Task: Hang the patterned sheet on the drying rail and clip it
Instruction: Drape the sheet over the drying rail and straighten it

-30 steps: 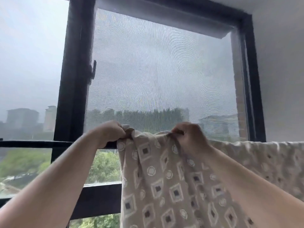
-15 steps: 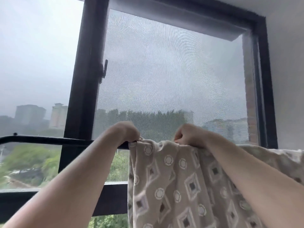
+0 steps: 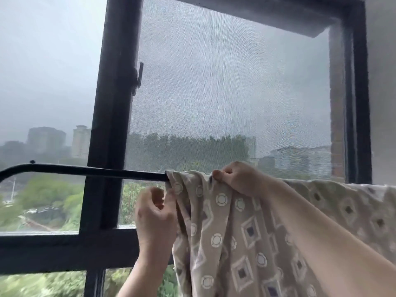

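Right now the left hand (image 3: 156,217) pinches the hanging side edge of the patterned sheet (image 3: 235,236), at eight o'clock from the right hand (image 3: 240,179), which clutches the fold on top of the black drying rail (image 3: 96,171). The sheet drapes over the rail toward three o'clock; bare rail runs to nine o'clock before the dark window frame (image 3: 111,125).

The left hand (image 3: 156,215) was just below the rail (image 3: 85,170), fingers curled, pinching the edge of the sheet (image 3: 225,232). The right hand (image 3: 240,179) gripped the sheet on top of the rail, forearm outstretched.
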{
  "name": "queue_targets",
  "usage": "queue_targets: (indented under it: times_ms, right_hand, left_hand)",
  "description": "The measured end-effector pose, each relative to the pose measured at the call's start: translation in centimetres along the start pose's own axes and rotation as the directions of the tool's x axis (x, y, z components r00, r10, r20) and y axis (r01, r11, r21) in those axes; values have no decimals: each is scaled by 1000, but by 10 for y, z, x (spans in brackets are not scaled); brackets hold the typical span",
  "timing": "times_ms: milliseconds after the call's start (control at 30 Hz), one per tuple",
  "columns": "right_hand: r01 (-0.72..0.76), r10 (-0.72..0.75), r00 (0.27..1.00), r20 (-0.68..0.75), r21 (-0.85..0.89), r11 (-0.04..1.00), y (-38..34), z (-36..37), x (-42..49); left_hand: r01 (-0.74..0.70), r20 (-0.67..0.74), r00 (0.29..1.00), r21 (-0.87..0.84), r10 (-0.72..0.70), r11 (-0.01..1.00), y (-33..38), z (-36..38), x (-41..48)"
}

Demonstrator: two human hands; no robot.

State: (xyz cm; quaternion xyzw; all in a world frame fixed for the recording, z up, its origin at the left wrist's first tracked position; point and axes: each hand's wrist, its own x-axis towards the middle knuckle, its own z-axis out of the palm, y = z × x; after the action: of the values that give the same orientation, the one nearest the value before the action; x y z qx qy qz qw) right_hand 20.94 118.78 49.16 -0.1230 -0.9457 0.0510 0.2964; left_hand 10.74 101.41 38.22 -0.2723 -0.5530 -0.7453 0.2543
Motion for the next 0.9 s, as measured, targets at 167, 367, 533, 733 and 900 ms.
queue_targets:
  times_ms: [167, 367, 533, 733, 900]
  right_hand:
    - [-71, 69, 997, 23, 101, 992, 6, -1, 2]
    - [-96, 91, 995, 43, 126, 987, -4, 3, 6]
    - [-129, 125, 991, 38, 106, 986, -5, 1, 4]
    - [-257, 242, 962, 124, 125, 958, -13, -16, -2]
    - [-246, 231, 966, 119, 126, 961, -15, -27, 0]
  left_hand:
    - [24, 280, 958, 127, -59, 992, -13, 2, -20]
    - [269, 376, 878, 126, -297, 955, -30, 18, -30]
    - [486, 468, 799, -131, -378, 864, -48, 19, -29]
    - [249, 311, 926, -71, -216, 966, -2, -14, -3]
    - [-233, 178, 969, 431, 172, 871, 59, -36, 71]
